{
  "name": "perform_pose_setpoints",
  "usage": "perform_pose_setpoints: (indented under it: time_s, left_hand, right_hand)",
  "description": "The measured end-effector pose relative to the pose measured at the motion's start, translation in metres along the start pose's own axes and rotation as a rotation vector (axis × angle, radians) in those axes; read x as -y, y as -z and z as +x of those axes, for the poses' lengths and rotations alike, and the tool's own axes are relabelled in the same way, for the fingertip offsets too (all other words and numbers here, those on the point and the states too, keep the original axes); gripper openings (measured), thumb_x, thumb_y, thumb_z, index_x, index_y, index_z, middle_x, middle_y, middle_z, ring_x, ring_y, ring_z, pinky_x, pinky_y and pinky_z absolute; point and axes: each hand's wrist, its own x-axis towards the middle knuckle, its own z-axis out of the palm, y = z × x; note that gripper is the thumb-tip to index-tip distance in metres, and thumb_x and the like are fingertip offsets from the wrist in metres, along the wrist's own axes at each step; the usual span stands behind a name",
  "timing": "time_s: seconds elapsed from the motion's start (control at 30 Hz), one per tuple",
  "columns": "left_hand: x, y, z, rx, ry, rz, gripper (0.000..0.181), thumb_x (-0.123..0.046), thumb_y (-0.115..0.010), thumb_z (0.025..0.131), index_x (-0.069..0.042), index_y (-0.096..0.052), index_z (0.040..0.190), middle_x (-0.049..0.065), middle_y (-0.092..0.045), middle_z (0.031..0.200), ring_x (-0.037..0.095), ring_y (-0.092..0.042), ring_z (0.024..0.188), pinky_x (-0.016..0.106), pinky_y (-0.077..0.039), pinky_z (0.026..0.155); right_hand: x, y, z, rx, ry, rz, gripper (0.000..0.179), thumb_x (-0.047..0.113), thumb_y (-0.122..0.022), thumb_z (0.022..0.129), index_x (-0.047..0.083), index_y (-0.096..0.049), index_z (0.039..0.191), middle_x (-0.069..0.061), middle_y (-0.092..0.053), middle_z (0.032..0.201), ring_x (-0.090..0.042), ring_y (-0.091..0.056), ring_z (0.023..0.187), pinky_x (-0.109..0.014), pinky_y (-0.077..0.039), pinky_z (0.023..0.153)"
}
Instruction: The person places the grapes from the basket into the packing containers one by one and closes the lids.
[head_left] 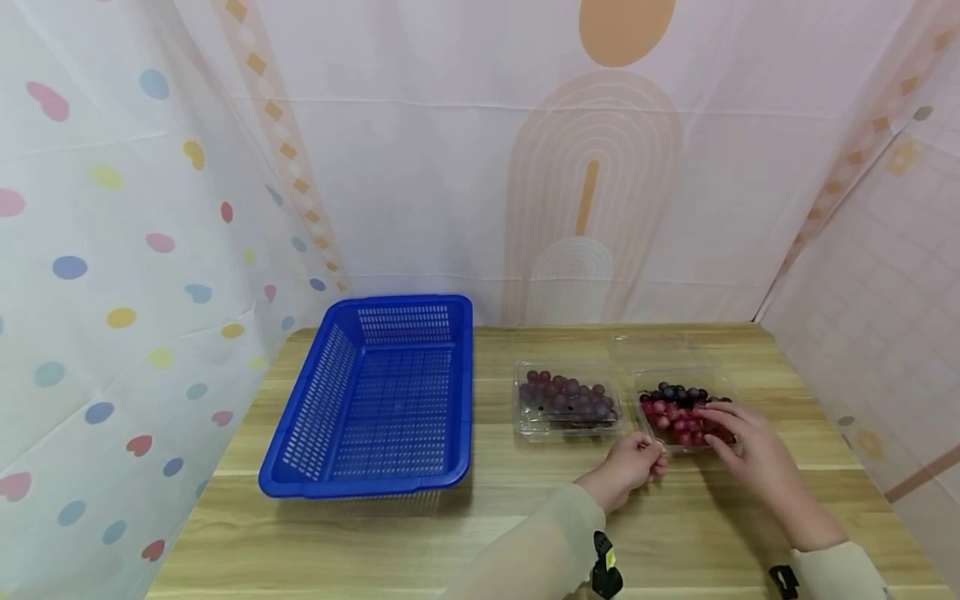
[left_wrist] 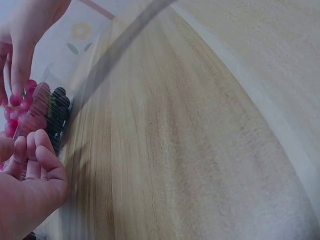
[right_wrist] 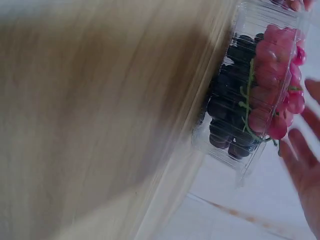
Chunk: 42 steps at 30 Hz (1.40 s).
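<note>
An opened clear plastic box (head_left: 645, 379) on the right of the table holds dark grapes (right_wrist: 230, 100) below a bunch of red grapes (right_wrist: 272, 75) with a green stem. At its near left corner, my left hand (head_left: 633, 467) has curled fingers, and thumb and fingertips pinch the rim in the left wrist view. My right hand (head_left: 753, 450) hovers over the red grapes with fingers and thumb spread, the fingertips close to the fruit. Whether they touch it, I cannot tell.
A closed clear box of red-purple grapes (head_left: 566, 400) stands left of the opened one. Farther left is a blue plastic basket (head_left: 461, 400) with slotted walls. The wooden table (head_left: 495, 500) meets printed curtains (head_left: 420, 192) at the back and sides.
</note>
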Motion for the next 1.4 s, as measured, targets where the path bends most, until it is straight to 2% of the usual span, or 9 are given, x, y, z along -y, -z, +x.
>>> perform_pose_setpoints:
  time_s: [0.23, 0.43, 0.6, 0.7, 0.8, 0.93, 1.13, 1.27, 1.4]
  left_hand:
    - [0.001, 0.0, 0.001, -0.01, -0.002, 0.007, 0.013, -0.016, -0.053, 0.097, -0.01, -0.054, 0.086, 0.008, -0.065, 0.081, 0.019, -0.066, 0.077, 0.024, -0.043, 0.06]
    - [0.001, -0.001, 0.001, -0.01, -0.003, 0.005, 0.012, -0.015, -0.053, 0.097, -0.009, -0.054, 0.087, 0.008, -0.064, 0.081, 0.019, -0.066, 0.076, 0.024, -0.044, 0.06]
    - [0.001, -0.001, 0.0, -0.015, -0.001, 0.0, 0.011, -0.015, -0.053, 0.097, -0.009, -0.054, 0.087, 0.007, -0.064, 0.08, 0.018, -0.065, 0.075, 0.024, -0.045, 0.061]
    - [0.0, -0.002, -0.001, -0.014, 0.002, -0.002, 0.011, -0.014, -0.053, 0.097, -0.009, -0.054, 0.087, 0.007, -0.064, 0.079, 0.018, -0.065, 0.075, 0.024, -0.045, 0.061]
    - [-0.001, -0.002, -0.002, -0.009, 0.0, 0.0, 0.012, -0.014, -0.053, 0.097, -0.009, -0.054, 0.086, 0.008, -0.065, 0.08, 0.019, -0.066, 0.076, 0.024, -0.045, 0.061]
    - [-0.001, -0.001, -0.001, -0.003, -0.006, 0.009, 0.013, -0.015, -0.053, 0.097, -0.01, -0.052, 0.084, 0.01, -0.066, 0.083, 0.017, -0.065, 0.075, 0.022, -0.043, 0.059]
    - [-0.001, 0.0, -0.001, -0.003, -0.008, 0.013, 0.013, -0.015, -0.054, 0.097, -0.01, -0.053, 0.084, 0.007, -0.064, 0.079, 0.016, -0.065, 0.073, 0.022, -0.042, 0.058]
    - [-0.001, 0.001, 0.0, -0.001, -0.003, 0.004, 0.012, -0.015, -0.054, 0.096, -0.01, -0.055, 0.086, 0.006, -0.064, 0.079, 0.017, -0.065, 0.074, 0.022, -0.042, 0.058]
    - [-0.001, 0.003, 0.0, 0.007, -0.004, 0.008, 0.012, -0.016, -0.053, 0.097, -0.009, -0.055, 0.087, 0.006, -0.064, 0.079, 0.016, -0.064, 0.073, 0.022, -0.041, 0.057]
  right_hand:
    - [0.004, 0.008, -0.002, 0.034, -0.269, -0.06, 0.018, 0.001, -0.075, 0.075, 0.0, -0.065, 0.09, -0.023, -0.059, 0.099, -0.037, -0.057, 0.079, -0.053, -0.045, 0.068]
    - [0.003, 0.006, -0.002, 0.119, -0.298, -0.12, 0.03, 0.009, -0.074, 0.079, 0.0, -0.063, 0.105, -0.026, -0.058, 0.108, -0.042, -0.059, 0.086, -0.057, -0.047, 0.071]
    - [0.004, 0.007, -0.001, 0.149, -0.305, -0.152, 0.027, 0.014, -0.074, 0.079, 0.0, -0.065, 0.101, -0.026, -0.056, 0.111, -0.041, -0.059, 0.084, -0.054, -0.048, 0.066]
    - [0.008, 0.008, 0.001, 0.122, -0.265, -0.168, 0.033, 0.013, -0.076, 0.075, -0.001, -0.063, 0.103, -0.026, -0.056, 0.107, -0.04, -0.058, 0.083, -0.054, -0.048, 0.064]
    - [0.015, 0.004, 0.003, 0.107, -0.145, -0.179, 0.027, 0.007, -0.076, 0.07, 0.001, -0.066, 0.095, -0.019, -0.06, 0.097, -0.036, -0.059, 0.08, -0.051, -0.049, 0.065]
    - [0.023, -0.005, 0.005, 0.163, -0.016, -0.198, 0.018, 0.0, -0.072, 0.068, 0.007, -0.071, 0.085, -0.007, -0.063, 0.086, -0.025, -0.06, 0.071, -0.041, -0.05, 0.06]
    - [0.031, -0.012, 0.005, 0.222, 0.042, -0.244, 0.023, -0.007, -0.066, 0.068, 0.005, -0.074, 0.086, -0.002, -0.055, 0.078, -0.014, -0.05, 0.062, -0.029, -0.042, 0.051]
    - [0.035, -0.013, 0.007, 0.125, 0.035, -0.251, 0.019, -0.005, -0.067, 0.067, 0.004, -0.072, 0.083, -0.007, -0.061, 0.082, -0.024, -0.058, 0.07, -0.038, -0.049, 0.059]
    - [0.036, -0.017, 0.012, 0.102, 0.02, -0.249, 0.032, -0.001, -0.067, 0.07, 0.003, -0.07, 0.101, -0.014, -0.062, 0.101, -0.035, -0.058, 0.092, -0.048, -0.05, 0.073]
